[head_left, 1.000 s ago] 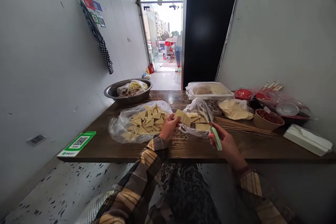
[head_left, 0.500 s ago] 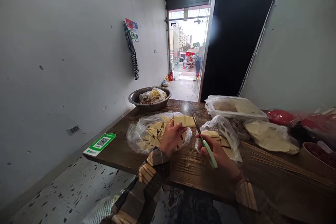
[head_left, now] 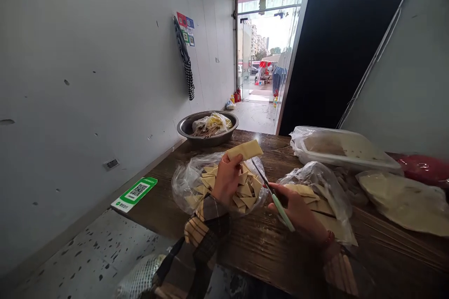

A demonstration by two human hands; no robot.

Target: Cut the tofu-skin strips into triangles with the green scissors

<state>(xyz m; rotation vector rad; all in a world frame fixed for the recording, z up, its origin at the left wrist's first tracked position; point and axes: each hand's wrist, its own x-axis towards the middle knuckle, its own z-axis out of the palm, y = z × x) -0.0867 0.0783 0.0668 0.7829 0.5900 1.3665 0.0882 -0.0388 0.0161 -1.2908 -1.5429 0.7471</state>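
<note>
Fingers of my left hand and right hand were both clamped, above the dark wooden desk. Beneath the left lay a clear plastic bag holding beige triangles; my right gripped green-handled scissors, tips just below the tofu-like strip pinched in my left.

I count one pale strip in my left hand and one pair of scissors in my right hand. I see one basin far left, one QR card near left, one tray far right, and one clear bag of triangles, too overlapped to count.
</note>
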